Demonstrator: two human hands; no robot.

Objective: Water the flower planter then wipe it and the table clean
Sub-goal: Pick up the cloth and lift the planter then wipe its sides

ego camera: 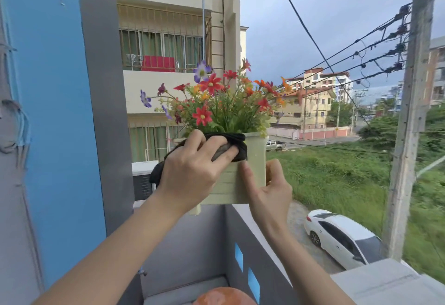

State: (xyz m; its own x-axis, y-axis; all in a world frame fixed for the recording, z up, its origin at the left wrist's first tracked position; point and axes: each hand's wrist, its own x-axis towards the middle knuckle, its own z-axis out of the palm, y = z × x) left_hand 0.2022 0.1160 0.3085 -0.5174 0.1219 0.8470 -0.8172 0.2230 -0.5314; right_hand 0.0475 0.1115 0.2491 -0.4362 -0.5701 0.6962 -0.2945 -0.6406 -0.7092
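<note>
A pale green slatted planter (252, 150) full of red, orange and purple flowers (216, 102) stands on the grey balcony wall's corner. My left hand (192, 167) presses a black cloth (238, 146) against the planter's upper front and rim, and the cloth's tail hangs down on the left behind my wrist. My right hand (267, 189) grips the planter's lower right corner, with the thumb on its front face and the fingers around the side.
The grey balcony wall (243, 230) has small blue panes and drops to a street with a white car (342, 239). A blue and grey pillar (72, 112) stands close on the left. A terracotta pot rim (221, 296) shows at the bottom edge.
</note>
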